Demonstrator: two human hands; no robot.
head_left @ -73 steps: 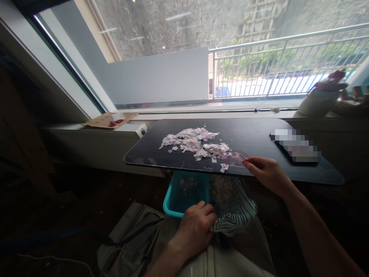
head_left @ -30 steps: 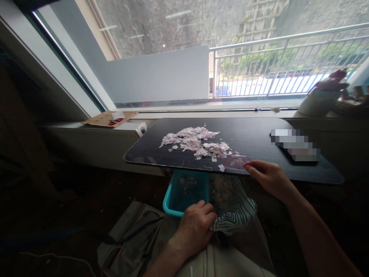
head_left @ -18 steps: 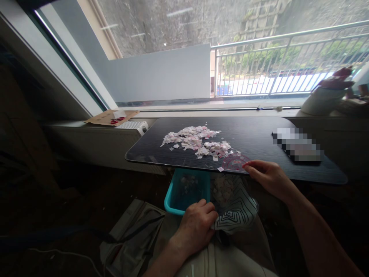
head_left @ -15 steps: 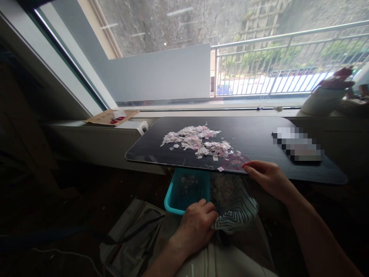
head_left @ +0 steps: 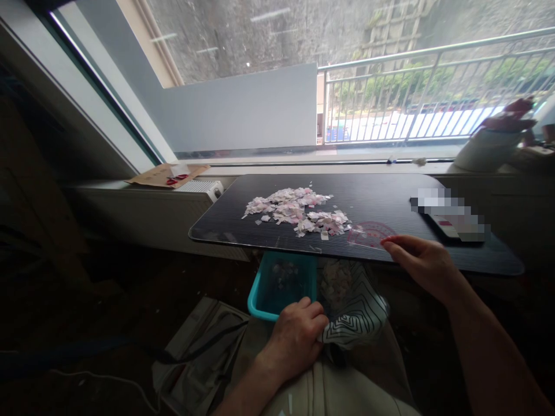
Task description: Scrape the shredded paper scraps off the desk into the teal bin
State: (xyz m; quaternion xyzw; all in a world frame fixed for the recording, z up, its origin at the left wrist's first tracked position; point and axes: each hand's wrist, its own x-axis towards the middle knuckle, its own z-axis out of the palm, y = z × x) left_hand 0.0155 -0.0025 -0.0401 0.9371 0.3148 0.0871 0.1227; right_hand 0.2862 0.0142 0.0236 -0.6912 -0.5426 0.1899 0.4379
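Note:
In the head view, my right hand [head_left: 420,263] pinches the right end of a clear protractor [head_left: 368,234] with pink markings. The protractor is over the front part of the dark table [head_left: 381,196], just right of a pile of small pale paper scraps [head_left: 290,205]. My left hand [head_left: 299,329] is closed on the edge of a clear plastic bag [head_left: 358,318] with black line patterns, below the table's front edge. Paper scraps show inside the bag. Touching or close to that hand is the rim of a teal bin [head_left: 254,297], with some scraps inside.
A pixelated, phone-like object [head_left: 451,216] lies at the table's right. Red-handled scissors [head_left: 177,179] rest on a brown envelope [head_left: 151,175] above the radiator [head_left: 208,188]. A whitish pot-like container [head_left: 485,147] stands at the window's right end.
My right hand has shifted right with the protractor, away from the pile. The few loose scraps by the protractor at the table's front edge no longer show there. My left hand stays put.

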